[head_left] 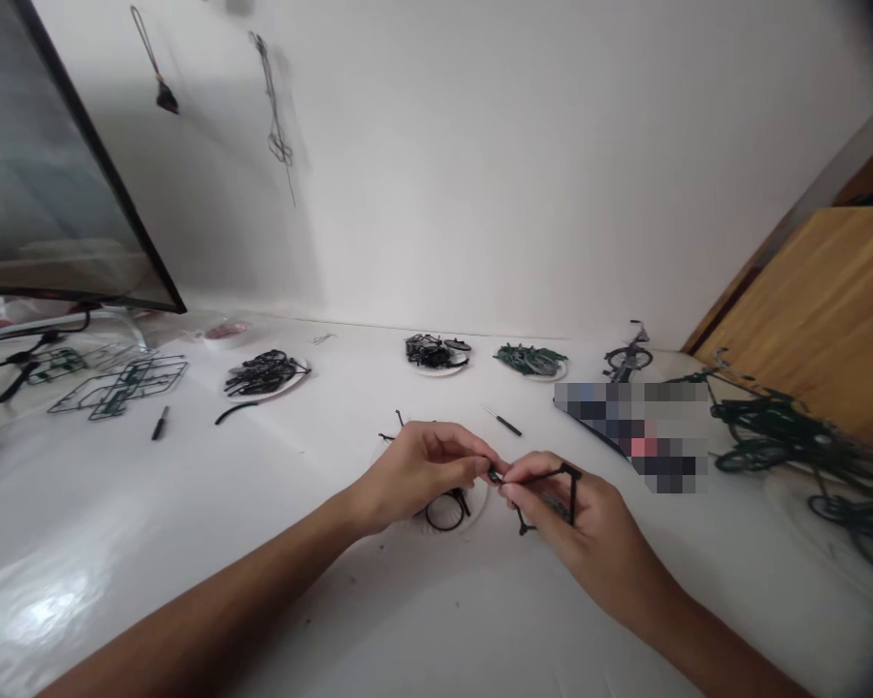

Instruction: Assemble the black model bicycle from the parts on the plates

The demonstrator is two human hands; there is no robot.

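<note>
Thin black angular model-bicycle frame [570, 472], right of centre in the lower half of the view, held within your right hand [564, 514]. Its upper bar runs from your right fingertips rightward and slightly upward to a corner, where a second bar drops toward your palm. The key relation is at the bar's left end: a small dark part [494, 475], in your left hand [436, 470], meets it almost tip to tip; whether the two are joined or merely touching cannot be told. Your left hand lies nearer this end, thumb and forefinger pinched on the small part. Your right thumb and fingers are closed on the bar, the remaining fingers curled behind the piece. Below your hands, at lower centre, a white plate [483, 504] bears a black ring [443, 529]. Just above centre-right of your hands lies a screwdriver [509, 425]; farther up, a heap of black parts [436, 351] and a heap of green parts [531, 360] rest on plates.
</note>
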